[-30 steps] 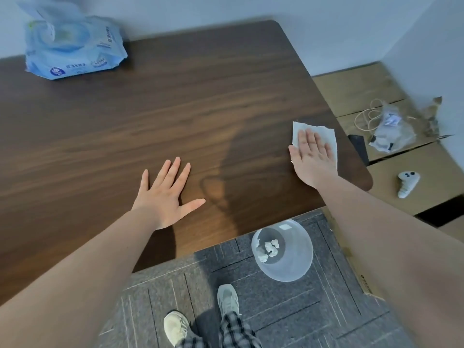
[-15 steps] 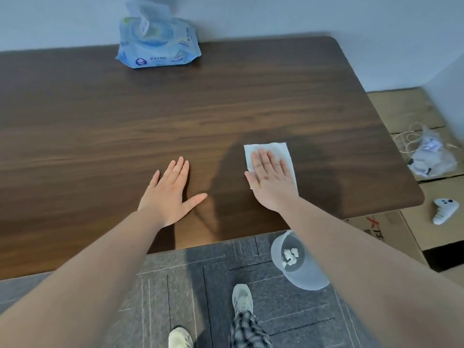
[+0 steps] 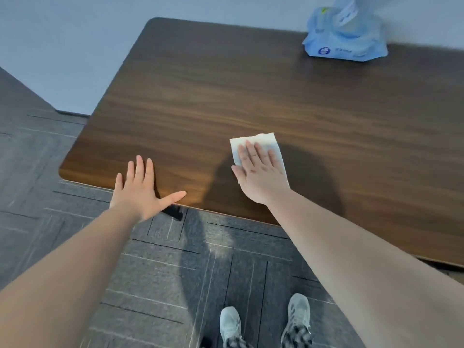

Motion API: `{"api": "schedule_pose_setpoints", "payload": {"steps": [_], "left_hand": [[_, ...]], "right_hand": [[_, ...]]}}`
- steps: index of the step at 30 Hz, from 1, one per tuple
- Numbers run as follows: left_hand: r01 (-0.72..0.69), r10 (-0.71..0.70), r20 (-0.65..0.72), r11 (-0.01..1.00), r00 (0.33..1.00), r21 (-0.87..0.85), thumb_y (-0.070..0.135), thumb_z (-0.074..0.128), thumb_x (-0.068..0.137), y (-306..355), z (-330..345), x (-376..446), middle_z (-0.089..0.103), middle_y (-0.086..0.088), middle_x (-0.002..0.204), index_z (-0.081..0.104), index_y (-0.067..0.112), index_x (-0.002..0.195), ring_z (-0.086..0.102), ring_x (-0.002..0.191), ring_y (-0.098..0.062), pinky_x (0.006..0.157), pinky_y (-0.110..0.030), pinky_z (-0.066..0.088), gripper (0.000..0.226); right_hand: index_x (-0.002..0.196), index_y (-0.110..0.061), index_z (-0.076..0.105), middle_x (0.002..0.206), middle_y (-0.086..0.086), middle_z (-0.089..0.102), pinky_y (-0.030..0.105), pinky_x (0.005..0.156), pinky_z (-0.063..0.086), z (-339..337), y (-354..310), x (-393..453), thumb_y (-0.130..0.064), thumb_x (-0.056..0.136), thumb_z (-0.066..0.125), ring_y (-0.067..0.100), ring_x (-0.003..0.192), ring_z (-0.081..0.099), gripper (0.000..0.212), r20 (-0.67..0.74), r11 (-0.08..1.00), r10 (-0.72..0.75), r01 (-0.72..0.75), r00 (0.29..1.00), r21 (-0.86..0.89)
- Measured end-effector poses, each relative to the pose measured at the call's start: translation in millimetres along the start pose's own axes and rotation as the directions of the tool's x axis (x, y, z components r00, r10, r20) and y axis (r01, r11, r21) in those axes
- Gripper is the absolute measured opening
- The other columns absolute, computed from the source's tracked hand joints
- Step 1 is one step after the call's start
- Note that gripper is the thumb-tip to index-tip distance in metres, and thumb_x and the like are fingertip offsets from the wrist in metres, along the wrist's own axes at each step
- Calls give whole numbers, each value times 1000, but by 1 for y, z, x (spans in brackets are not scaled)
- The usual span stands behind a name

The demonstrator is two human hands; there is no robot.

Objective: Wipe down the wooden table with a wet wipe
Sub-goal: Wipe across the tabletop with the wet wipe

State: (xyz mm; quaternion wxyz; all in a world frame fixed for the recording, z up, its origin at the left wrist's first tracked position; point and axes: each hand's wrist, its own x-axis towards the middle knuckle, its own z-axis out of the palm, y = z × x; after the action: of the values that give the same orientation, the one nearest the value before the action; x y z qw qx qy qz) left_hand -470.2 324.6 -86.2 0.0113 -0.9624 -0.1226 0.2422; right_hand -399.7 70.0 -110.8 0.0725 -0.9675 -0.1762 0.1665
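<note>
The dark wooden table [image 3: 226, 91] fills most of the view, with its left end and near edge showing. My right hand [image 3: 261, 174] lies flat, palm down, pressing a white wet wipe [image 3: 266, 143] against the tabletop near the front edge. The far edge of the wipe sticks out beyond my fingertips. My left hand [image 3: 141, 189] rests flat on the near edge of the table, fingers spread, thumb pointing right, holding nothing.
A blue pack of wet wipes [image 3: 345, 36] stands at the table's far right, against the pale wall. Grey carpet tiles [image 3: 175, 272] cover the floor in front. A small black part [image 3: 173, 213] sits under the table's near edge. My shoes [image 3: 298, 312] show below.
My right hand has slid the wipe leftward along the table's front, from the right end toward the left. The view has swung left; the bowl on the floor has left the frame.
</note>
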Motion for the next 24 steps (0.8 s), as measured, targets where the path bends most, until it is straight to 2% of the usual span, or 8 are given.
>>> {"api": "schedule_pose_setpoints", "payload": {"steps": [3,7,13,18,22,24], "left_hand": [[-55,54,-11,996,998,-66,94,13,56,-14,8,4,-23,-6,156,-19,16,146,-19,144,-24,116,-50,-3,124],[-53,48,-55,993,997,-102,95,14,54,-15,14,8,-22,-3,157,-18,17,147,-20,144,-22,116,-49,-5,126],[-57,37,-122,984,992,-168,94,12,52,-15,17,5,-18,-5,158,-16,10,147,-16,145,-19,116,-44,-5,129],[-42,17,-96,963,995,-264,94,14,44,-15,14,2,-25,-5,156,-22,10,144,-23,142,-14,115,-39,-11,136],[-49,26,-95,969,995,-241,95,18,48,-15,15,2,-23,-7,157,-21,7,144,-22,143,-16,116,-40,-9,137],[-57,39,-97,978,995,-200,95,27,53,-17,16,3,-20,-8,157,-20,5,144,-18,144,-18,117,-42,-5,137]], "right_hand": [[150,-24,-8,160,-5,-10,37,115,-12,6,-50,20,-50,98,7,15,146,-13,60,16,997,-78,78,997,-19],[150,-24,-9,160,-5,-11,38,115,-12,10,-103,44,-51,98,6,15,146,-15,60,43,989,-144,145,989,-36],[151,-25,1,161,-5,-1,41,118,-5,16,-154,74,-49,98,11,16,147,-5,59,-22,979,-202,201,979,-32],[151,-26,3,161,-6,-2,39,117,-7,16,-174,83,-46,99,11,14,147,-5,57,-15,973,-229,230,973,5],[151,-27,2,161,-7,-1,38,117,-6,16,-166,77,-45,99,10,13,147,-4,55,3,955,-295,295,955,-38],[151,-27,2,161,-7,-1,38,117,-4,17,-158,68,-46,99,11,13,147,-3,56,13,939,-337,337,942,-68]]}}
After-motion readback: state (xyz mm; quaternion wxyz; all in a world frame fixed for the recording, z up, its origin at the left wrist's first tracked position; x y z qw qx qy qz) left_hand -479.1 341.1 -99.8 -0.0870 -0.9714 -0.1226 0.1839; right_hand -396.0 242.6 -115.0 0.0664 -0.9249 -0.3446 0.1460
